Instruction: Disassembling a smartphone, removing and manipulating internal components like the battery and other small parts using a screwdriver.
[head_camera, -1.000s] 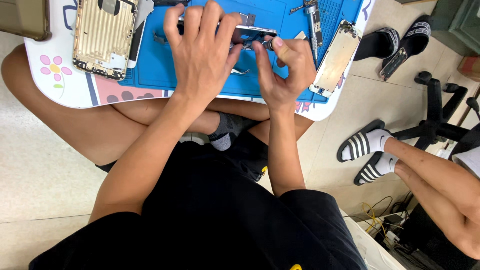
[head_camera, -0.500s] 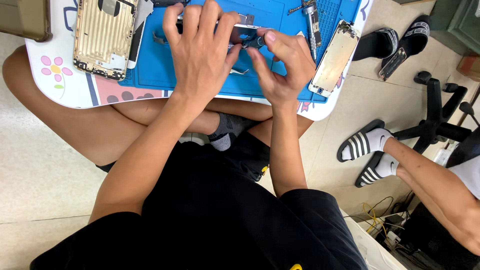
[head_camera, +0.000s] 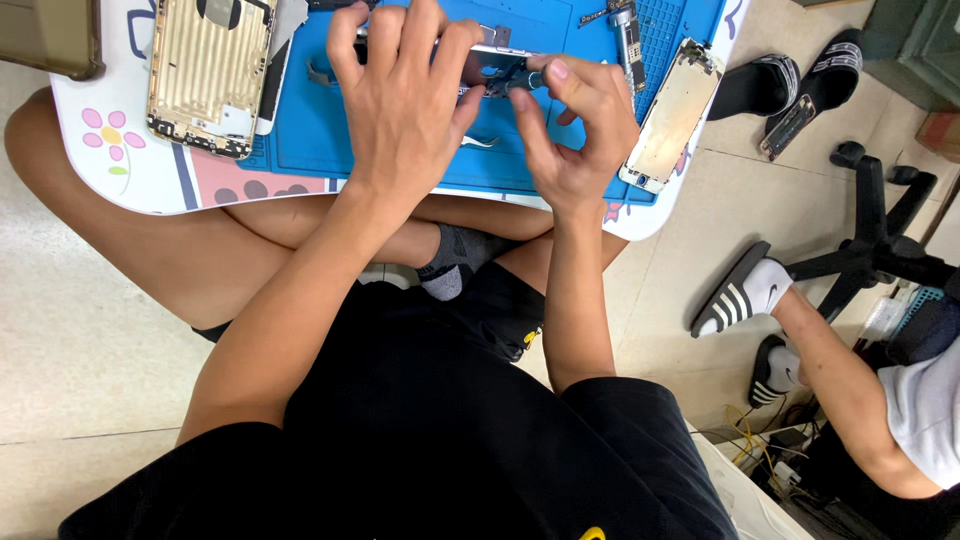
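The left hand (head_camera: 400, 95) lies palm-down, fingers spread, on a flat silver phone part (head_camera: 495, 55) at the far side of the blue rubber work mat (head_camera: 330, 150); it presses the part flat against the mat rather than closing on it. The right hand (head_camera: 580, 125) has its grip closed, thumb and fingertips pinched on a small dark tool (head_camera: 515, 80), probably a short screwdriver, though the fingers hide most of it. The tool's tip meets the silver part just beside the left hand's fingers.

The mat covers the middle of a small white tabletop (head_camera: 120, 170) with a flower drawn on its near left corner, set over the person's crossed legs. On its left lies a gold-coloured metal phone back shell (head_camera: 210, 75), inside up. A thin curved metal strip (head_camera: 485, 142) rests on the mat between the wrists. At the right edge of the tabletop lies a phone screen panel (head_camera: 670, 120), tilted, near the right hand.

On the floor to the right, another person's feet in black striped slides (head_camera: 735, 295) stand beside a black chair base (head_camera: 880, 240).
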